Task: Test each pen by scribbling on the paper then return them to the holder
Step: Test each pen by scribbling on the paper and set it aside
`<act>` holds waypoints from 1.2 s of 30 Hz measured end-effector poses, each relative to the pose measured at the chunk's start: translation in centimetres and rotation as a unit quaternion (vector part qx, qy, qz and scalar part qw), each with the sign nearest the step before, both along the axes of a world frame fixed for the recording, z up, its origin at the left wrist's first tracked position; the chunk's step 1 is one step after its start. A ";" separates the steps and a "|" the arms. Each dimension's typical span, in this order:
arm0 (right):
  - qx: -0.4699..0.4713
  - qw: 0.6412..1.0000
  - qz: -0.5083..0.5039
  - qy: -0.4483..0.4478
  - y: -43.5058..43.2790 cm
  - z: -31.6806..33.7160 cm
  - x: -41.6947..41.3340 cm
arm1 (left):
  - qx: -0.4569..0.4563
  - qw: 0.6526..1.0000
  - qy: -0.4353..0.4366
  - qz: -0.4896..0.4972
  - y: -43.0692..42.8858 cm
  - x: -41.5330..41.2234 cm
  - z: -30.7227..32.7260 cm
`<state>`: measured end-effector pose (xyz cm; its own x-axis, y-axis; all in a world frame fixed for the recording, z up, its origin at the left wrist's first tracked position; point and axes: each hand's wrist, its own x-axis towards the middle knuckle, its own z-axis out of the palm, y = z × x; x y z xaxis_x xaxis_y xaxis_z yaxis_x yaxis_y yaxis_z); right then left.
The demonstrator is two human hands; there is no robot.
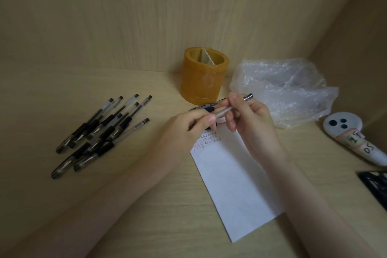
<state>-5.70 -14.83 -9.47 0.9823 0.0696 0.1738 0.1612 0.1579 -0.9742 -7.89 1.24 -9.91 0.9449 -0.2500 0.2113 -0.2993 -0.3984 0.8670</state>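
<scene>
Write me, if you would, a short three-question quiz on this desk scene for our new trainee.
1. True or false: pens already stand in the amber holder.
2. Multiple choice: the pile of loose pens lies A) left of the paper; B) right of the paper; C) inside the holder.
3. Short answer: does the left hand, the right hand, or both, hold a pen?
Key: 1 false; 2 A; 3 both.
</scene>
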 end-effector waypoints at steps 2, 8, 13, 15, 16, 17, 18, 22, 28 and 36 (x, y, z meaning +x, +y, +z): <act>-0.006 1.000 0.003 0.005 -0.2 -0.9 0.1 | 0.004 1.000 0.007 -0.009 -0.1 -0.2 -0.6; -0.008 1.000 -0.007 -0.002 -0.6 -1.7 0.2 | 0.066 0.997 0.022 -0.024 0.0 -0.2 -1.6; -0.008 1.000 0.026 0.015 -0.2 -1.5 -0.6 | 0.049 0.999 0.006 -0.020 0.4 0.1 -1.8; -0.032 0.998 0.047 0.020 0.0 -1.6 -0.8 | 0.044 0.999 0.002 -0.026 0.1 -0.2 -1.8; -0.032 0.998 0.052 0.023 -0.1 -1.6 -0.8 | 0.035 0.999 0.003 -0.031 -0.1 -0.4 -1.8; -0.031 0.998 0.054 0.023 -0.1 -1.5 -0.7 | 0.026 0.999 0.004 -0.033 -0.2 -0.6 -1.8; -0.033 0.998 0.054 0.020 -0.2 -1.4 -0.7 | 0.019 0.999 0.004 -0.037 -0.2 -0.7 -1.7; -0.017 0.999 0.036 0.020 -0.5 -1.2 -0.7 | 0.060 0.998 -0.009 -0.032 -0.5 -1.4 -1.8; 0.105 0.990 -0.063 0.072 -2.2 -0.4 0.1 | 0.184 0.981 -0.053 0.038 -0.4 -2.8 -1.6; 0.066 0.991 -0.023 0.117 -1.2 -0.8 -0.4 | 0.319 0.942 -0.094 -0.036 -1.4 -4.4 -2.3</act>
<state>-6.05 -16.07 -10.32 0.9984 0.0159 -0.0551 -0.0574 0.2839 -0.9571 -12.32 -0.14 -12.16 0.8817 -0.4445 0.1583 -0.4696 -0.7936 0.3870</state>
